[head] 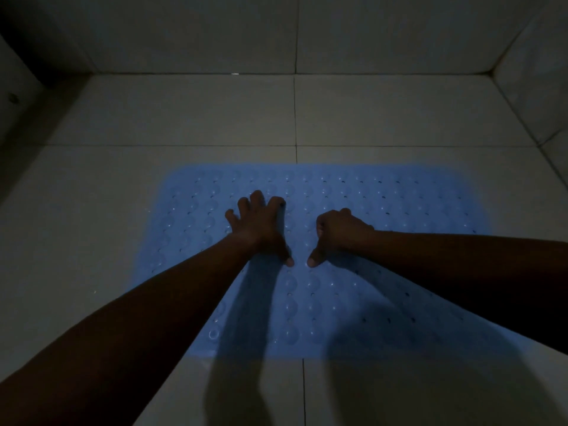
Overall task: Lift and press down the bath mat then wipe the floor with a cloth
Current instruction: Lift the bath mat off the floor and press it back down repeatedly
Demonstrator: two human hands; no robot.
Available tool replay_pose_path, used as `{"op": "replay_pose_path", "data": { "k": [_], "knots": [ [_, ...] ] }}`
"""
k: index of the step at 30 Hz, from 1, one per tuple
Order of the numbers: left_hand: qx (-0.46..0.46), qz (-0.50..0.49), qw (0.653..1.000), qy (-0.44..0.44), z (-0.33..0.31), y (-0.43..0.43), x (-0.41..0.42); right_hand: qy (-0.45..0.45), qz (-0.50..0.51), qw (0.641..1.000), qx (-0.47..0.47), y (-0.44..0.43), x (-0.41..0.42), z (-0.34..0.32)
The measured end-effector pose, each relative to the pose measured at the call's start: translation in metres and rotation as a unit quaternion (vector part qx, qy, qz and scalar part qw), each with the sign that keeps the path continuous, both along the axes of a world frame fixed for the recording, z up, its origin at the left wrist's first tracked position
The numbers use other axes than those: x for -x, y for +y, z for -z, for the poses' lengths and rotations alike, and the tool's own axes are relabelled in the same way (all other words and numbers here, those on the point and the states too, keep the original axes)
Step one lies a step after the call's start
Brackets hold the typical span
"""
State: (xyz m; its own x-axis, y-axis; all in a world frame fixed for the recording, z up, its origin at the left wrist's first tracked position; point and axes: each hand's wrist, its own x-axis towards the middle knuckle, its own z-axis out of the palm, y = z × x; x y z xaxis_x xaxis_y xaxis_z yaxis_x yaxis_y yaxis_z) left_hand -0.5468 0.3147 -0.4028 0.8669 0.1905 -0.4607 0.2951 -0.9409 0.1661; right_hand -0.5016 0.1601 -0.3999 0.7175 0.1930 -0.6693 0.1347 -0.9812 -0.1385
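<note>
A blue bath mat (384, 210) with rows of suction bumps and small holes lies flat on the tiled floor in the middle of the view. My left hand (261, 226) presses on the mat's middle with its fingers spread and the thumb pointing back toward me. My right hand (338, 232) rests on the mat just to the right of it, fingers curled under and the thumb tip touching the mat. Neither hand holds anything. No cloth is in view.
Pale floor tiles (153, 118) surround the mat in dim light. A tiled wall (368, 32) rises at the back and another wall (538, 87) on the right. A dark upright edge (18, 87) stands at the left. My arms cast shadows over the near floor.
</note>
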Motion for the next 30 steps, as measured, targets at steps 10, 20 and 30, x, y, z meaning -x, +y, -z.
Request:
{"op": "replay_pose_path", "data": {
  "k": [10, 20, 30],
  "knots": [
    [-0.009, 0.050, 0.997, 0.058, 0.009, 0.006, 0.025, -0.026, -0.026, 0.998, -0.041, -0.018, 0.034, -0.008],
    [-0.020, -0.028, 0.995, 0.089, -0.002, -0.022, 0.022, -0.048, -0.037, 0.998, -0.018, -0.010, 0.044, -0.017],
    [0.004, 0.077, 0.995, 0.060, 0.009, -0.013, 0.064, -0.076, -0.091, 0.992, -0.040, -0.031, 0.069, -0.005]
  ]
}}
